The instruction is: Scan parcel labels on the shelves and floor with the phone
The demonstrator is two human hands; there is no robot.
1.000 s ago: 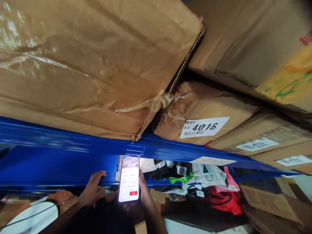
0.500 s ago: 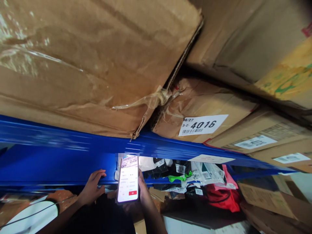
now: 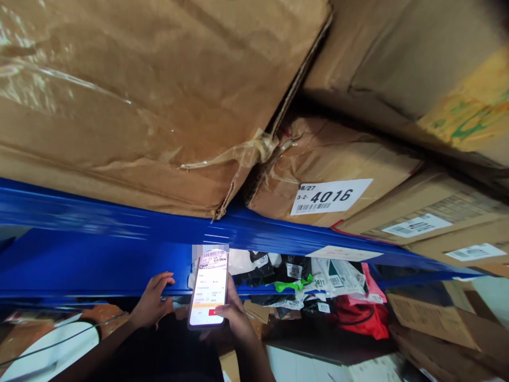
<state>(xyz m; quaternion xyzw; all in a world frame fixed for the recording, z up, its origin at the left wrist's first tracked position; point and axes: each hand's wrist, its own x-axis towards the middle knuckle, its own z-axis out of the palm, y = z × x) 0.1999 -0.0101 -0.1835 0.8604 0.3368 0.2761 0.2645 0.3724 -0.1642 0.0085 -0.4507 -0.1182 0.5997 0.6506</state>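
Under the shelf beam [image 3: 99, 254], phone [image 3: 208, 289] tilted lower, thumb across

Quick count: one white-screened smartphone [image 3: 208, 289], two bare hands (left hand [image 3: 153, 301], right hand [image 3: 234, 318]), one long blue metal shelf beam [image 3: 99, 249], at least five brown cardboard boxes [image 3: 151, 101] stacked above it, and one heap of labelled plastic garment bags [image 3: 318, 286] (too jumbled to count singly).
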